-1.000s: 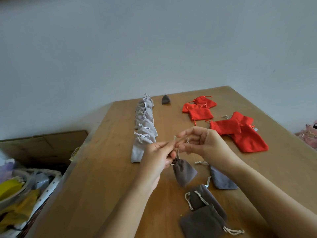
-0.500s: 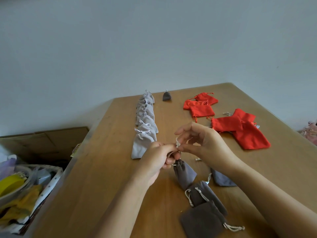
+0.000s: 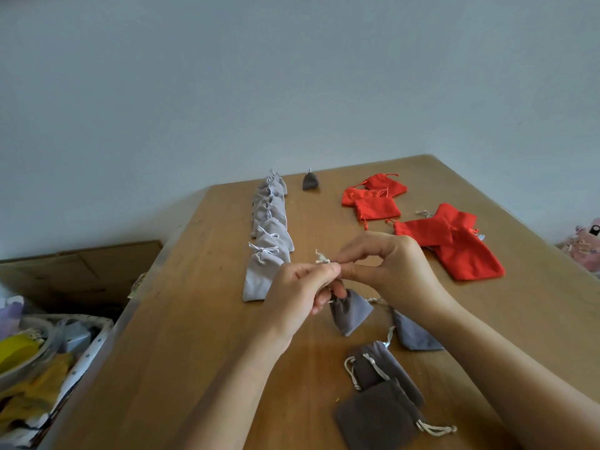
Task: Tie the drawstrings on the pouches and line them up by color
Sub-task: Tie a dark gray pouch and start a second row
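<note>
Two hands meet above the table (image 3: pixel 194 352) in the head view. We note the left hand (image 3: pixel 302 287) and right hand (image 3: pixel 396 271) each pinching the cream drawstring (image 3: pixel 323 259) of a dark grey pouch (image 3: pixel 350 311), which hangs just beneath them so the knot can be worked. Light grey pouches (image 3: pixel 268 241) lie tied in a row. One far dark pouch (image 3: pixel 310 181) apparently starts the next row. Red pouches (image 3: pixel 454 245) and three nearer dark pouches (image 3: pixel 376 417) lie loose, awaiting tying.
</note>
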Tool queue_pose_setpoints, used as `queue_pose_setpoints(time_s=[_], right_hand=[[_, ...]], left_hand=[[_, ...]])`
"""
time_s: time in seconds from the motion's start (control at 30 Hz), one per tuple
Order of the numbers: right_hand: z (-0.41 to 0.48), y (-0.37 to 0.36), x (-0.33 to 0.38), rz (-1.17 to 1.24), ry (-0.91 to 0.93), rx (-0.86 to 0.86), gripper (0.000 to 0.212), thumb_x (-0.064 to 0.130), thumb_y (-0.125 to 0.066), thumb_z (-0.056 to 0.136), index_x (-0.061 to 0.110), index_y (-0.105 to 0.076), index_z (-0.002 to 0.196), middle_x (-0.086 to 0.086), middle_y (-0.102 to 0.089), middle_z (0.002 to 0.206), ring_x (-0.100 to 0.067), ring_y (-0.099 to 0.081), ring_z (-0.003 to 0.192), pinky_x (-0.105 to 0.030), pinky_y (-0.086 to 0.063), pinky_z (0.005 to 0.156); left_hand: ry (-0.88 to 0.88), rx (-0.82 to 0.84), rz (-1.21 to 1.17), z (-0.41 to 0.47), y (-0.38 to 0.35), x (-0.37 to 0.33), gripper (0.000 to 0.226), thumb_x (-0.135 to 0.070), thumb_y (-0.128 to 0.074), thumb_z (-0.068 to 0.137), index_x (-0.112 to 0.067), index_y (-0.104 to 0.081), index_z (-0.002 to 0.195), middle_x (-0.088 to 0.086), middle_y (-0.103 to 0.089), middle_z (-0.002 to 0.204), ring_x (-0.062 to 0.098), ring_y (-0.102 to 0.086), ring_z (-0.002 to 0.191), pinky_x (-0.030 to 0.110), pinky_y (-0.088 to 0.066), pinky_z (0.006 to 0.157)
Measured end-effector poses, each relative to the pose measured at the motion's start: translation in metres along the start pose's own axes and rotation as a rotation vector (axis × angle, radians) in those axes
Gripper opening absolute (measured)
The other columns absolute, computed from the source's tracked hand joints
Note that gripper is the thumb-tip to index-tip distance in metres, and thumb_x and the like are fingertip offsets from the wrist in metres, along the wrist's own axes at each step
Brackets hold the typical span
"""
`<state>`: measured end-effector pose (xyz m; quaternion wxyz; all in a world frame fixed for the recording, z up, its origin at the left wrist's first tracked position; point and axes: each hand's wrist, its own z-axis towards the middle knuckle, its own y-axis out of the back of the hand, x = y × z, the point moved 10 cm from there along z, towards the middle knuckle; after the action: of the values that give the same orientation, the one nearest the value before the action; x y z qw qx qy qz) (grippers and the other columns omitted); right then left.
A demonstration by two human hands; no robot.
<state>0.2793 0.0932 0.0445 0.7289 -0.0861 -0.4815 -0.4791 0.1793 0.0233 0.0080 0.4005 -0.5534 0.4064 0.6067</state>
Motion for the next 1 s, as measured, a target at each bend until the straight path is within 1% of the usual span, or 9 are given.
queue_pose_setpoints(time_s=[0.13,0.27,0.33,0.4,0.5,0.7,0.8,0.87,1.0], right_hand=[[-0.001,0.001,0.005,-0.008,0.044,0.000,0.010,0.029,-0.081,0.068,0.022,-0.076,0.073,0.004,-0.068,0.076,-0.012,-0.063,0.071,-0.025,-0.052,0.067],[0.001,0.002,-0.003,0.040,-0.029,0.013,0.014,0.023,-0.082,0.068,0.013,-0.075,0.074,-0.001,-0.070,0.073,-0.008,-0.060,0.062,-0.020,-0.048,0.061],[0.001,0.002,-0.008,0.077,-0.087,0.022,0.015,0.018,-0.083,0.070,0.009,-0.073,0.077,-0.003,-0.072,0.072,-0.011,-0.063,0.062,-0.022,-0.051,0.062],[0.002,0.002,-0.008,0.061,-0.085,0.033,0.014,0.016,-0.082,0.072,0.010,-0.074,0.081,-0.003,-0.073,0.074,-0.016,-0.066,0.067,-0.028,-0.055,0.067],[0.002,0.002,0.003,-0.063,0.048,0.036,0.017,0.014,-0.080,0.076,0.015,-0.077,0.092,0.003,-0.071,0.082,-0.010,-0.066,0.073,-0.025,-0.054,0.070],[-0.004,-0.009,0.020,-0.360,0.327,0.045,0.026,0.030,-0.062,0.089,0.013,-0.077,0.102,0.000,-0.068,0.089,-0.003,-0.060,0.075,-0.015,-0.047,0.066],[-0.006,-0.014,0.024,-0.424,0.362,0.062,0.033,0.033,-0.054,0.093,0.012,-0.072,0.112,-0.001,-0.066,0.096,-0.005,-0.060,0.078,-0.015,-0.047,0.068],[-0.006,-0.016,0.025,-0.439,0.371,0.072,0.028,0.027,-0.058,0.093,0.015,-0.070,0.115,0.001,-0.065,0.098,-0.005,-0.060,0.080,-0.014,-0.046,0.069],[-0.008,-0.013,0.031,-0.442,0.397,0.054,0.019,0.019,-0.065,0.089,0.016,-0.074,0.106,0.001,-0.065,0.090,-0.005,-0.061,0.075,-0.016,-0.048,0.067]], left_hand=[[0.020,-0.045,0.016,0.001,0.002,0.001,0.047,-0.013,-0.049,0.096,-0.017,-0.068,0.054,0.009,-0.063,0.059,0.012,-0.038,0.048,0.021,-0.028,0.044],[0.041,-0.119,-0.013,0.000,0.007,0.001,0.046,-0.008,-0.049,0.095,-0.013,-0.065,0.052,0.008,-0.063,0.058,0.011,-0.037,0.047,0.021,-0.028,0.044],[0.043,-0.143,-0.009,-0.001,0.008,0.002,0.047,-0.005,-0.051,0.094,-0.015,-0.067,0.050,0.005,-0.063,0.057,0.010,-0.039,0.047,0.020,-0.029,0.044],[0.038,-0.155,-0.008,0.000,0.009,0.002,0.040,-0.004,-0.052,0.094,-0.007,-0.068,0.057,0.004,-0.062,0.056,0.010,-0.039,0.046,0.019,-0.030,0.043],[0.033,-0.169,-0.008,0.001,0.013,0.002,0.032,-0.005,-0.053,0.094,0.004,-0.065,0.065,0.004,-0.062,0.055,0.009,-0.039,0.046,0.018,-0.030,0.042],[0.026,-0.172,-0.031,0.003,0.016,0.001,0.038,-0.005,-0.052,0.094,-0.002,-0.061,0.057,0.005,-0.063,0.055,0.008,-0.041,0.045,0.017,-0.028,0.041],[0.022,-0.165,-0.010,0.003,0.017,0.000,0.038,-0.006,-0.054,0.094,-0.002,-0.061,0.056,0.004,-0.062,0.054,0.008,-0.039,0.046,0.017,-0.028,0.041],[0.027,-0.159,0.000,0.003,0.016,0.001,0.038,-0.006,-0.054,0.093,-0.003,-0.062,0.056,0.003,-0.061,0.053,0.008,-0.037,0.046,0.016,-0.028,0.041],[0.053,-0.150,-0.006,0.002,0.012,0.003,0.036,-0.006,-0.052,0.095,-0.004,-0.063,0.060,0.000,-0.058,0.051,0.007,-0.036,0.045,0.014,-0.028,0.041]])
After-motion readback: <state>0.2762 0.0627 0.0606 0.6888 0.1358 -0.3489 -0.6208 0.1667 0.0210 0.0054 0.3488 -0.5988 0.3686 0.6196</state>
